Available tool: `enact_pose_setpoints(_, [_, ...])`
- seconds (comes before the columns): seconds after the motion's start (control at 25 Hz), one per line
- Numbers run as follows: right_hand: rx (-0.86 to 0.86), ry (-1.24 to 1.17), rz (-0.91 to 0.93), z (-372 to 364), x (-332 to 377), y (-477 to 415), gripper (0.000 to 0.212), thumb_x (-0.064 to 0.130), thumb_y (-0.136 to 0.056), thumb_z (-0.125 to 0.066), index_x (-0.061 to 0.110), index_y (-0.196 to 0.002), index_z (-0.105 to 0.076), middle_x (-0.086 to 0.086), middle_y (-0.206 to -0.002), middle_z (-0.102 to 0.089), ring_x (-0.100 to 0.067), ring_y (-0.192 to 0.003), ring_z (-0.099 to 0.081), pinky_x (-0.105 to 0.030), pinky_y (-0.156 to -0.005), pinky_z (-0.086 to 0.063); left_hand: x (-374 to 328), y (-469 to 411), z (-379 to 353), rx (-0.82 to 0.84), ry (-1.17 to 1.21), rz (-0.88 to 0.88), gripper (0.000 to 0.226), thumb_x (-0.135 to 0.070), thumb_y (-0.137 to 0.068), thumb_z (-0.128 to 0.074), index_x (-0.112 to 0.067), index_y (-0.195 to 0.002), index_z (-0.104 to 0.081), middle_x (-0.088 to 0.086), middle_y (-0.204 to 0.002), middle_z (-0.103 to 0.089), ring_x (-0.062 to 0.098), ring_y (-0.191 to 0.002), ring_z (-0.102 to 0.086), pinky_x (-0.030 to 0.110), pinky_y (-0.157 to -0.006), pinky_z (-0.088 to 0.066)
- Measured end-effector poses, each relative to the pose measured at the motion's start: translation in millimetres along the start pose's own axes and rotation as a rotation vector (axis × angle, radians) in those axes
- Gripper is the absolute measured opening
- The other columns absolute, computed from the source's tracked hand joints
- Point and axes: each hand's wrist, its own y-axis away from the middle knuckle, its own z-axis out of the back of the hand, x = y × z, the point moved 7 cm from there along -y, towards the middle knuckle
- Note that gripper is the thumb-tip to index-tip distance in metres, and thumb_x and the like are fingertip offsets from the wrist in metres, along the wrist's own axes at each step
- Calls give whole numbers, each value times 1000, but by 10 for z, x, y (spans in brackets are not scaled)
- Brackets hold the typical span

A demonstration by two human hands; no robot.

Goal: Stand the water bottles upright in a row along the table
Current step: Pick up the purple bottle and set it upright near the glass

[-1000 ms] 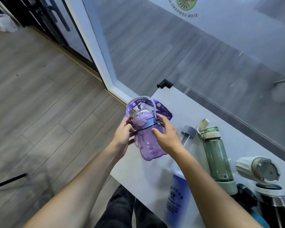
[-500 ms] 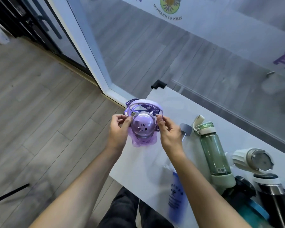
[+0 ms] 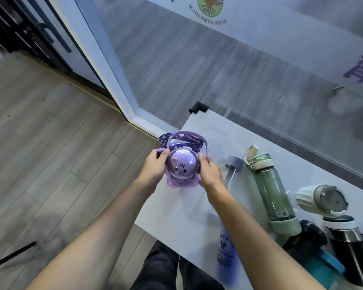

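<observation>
A small purple bottle (image 3: 182, 166) with a cat-face dome lid and a lilac strap stands upright near the left end of the white table (image 3: 214, 130). My left hand (image 3: 153, 166) grips its left side and my right hand (image 3: 210, 174) grips its right side. A clear bottle with a grey cap (image 3: 233, 166) and blue lower half lies flat beside my right arm. A green bottle (image 3: 270, 189) lies flat to the right of it. A white-lidded bottle (image 3: 321, 200) lies at the right, next to a black bottle (image 3: 348, 245) and a teal bottle (image 3: 321, 264).
A glass wall (image 3: 260, 59) runs right behind the table's far edge. The table's left edge drops to a wooden floor (image 3: 50, 143). A black corner guard (image 3: 198, 107) sits on the far left corner. My dark trouser legs (image 3: 166, 268) show below the near edge.
The purple bottle went from tilted in both hands above the table to upright on the table near its left edge. Both hands stayed on it.
</observation>
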Motion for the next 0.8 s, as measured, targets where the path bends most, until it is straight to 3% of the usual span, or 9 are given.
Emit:
enact_pose_setpoints(0.08, [-43,-50,26,15,21,-40,26,50,-97,-50,31,-90,-67,0,-108,-70,-26,-111,-64,-51,-103,-50,-138,-124,-110,31,20,-16,12,-33,-95,-58,-22,-96,-63,-1,-96,-69,14,-83,-61,26,-73,-48])
enact_pose_setpoints(0.2, [-130,-129,40,167,172,-211,24,51,-94,-49,36,-85,-66,9,-99,-67,-24,-108,-63,-52,-104,-50,-389,-377,-377,116,-8,-32,13,-33,-95,-58,-22,-99,-63,3,-108,-69,17,-94,-62,33,-87,-49])
enact_pose_setpoints(0.36, [-161,-200,18,381,393,-504,32,58,-82,-46,34,-89,-65,-1,-116,-68,-26,-115,-62,-51,-105,-49,-718,-651,-794,179,-59,-66,10,-33,-95,-56,-25,-100,-61,4,-114,-67,19,-102,-62,35,-93,-48])
enact_pose_setpoints(0.48, [-226,-221,38,573,533,-726,38,58,-85,-44,33,-105,-65,-7,-128,-66,-29,-120,-61,-50,-106,-48,-903,-806,-1088,221,-75,-65,8,-31,-95,-57,-24,-99,-60,0,-103,-65,15,-90,-60,29,-84,-47])
enact_pose_setpoints(0.64, [-245,-209,39,774,678,-1033,50,56,-97,-39,26,-129,-63,-11,-137,-62,-32,-127,-57,-51,-109,-45,-1175,-928,-1403,234,-85,-70,7,-24,-94,-55,-25,-88,-58,-7,-80,-59,6,-65,-52,21,-57,-39])
enact_pose_setpoints(0.8, [-159,-166,28,809,841,-1246,55,57,-101,-37,20,-136,-59,-11,-142,-59,-30,-130,-55,-49,-112,-43,-1366,-1044,-1468,224,-68,-58,5,-22,-91,-56,-24,-87,-56,-9,-73,-57,4,-56,-52,21,-56,-41])
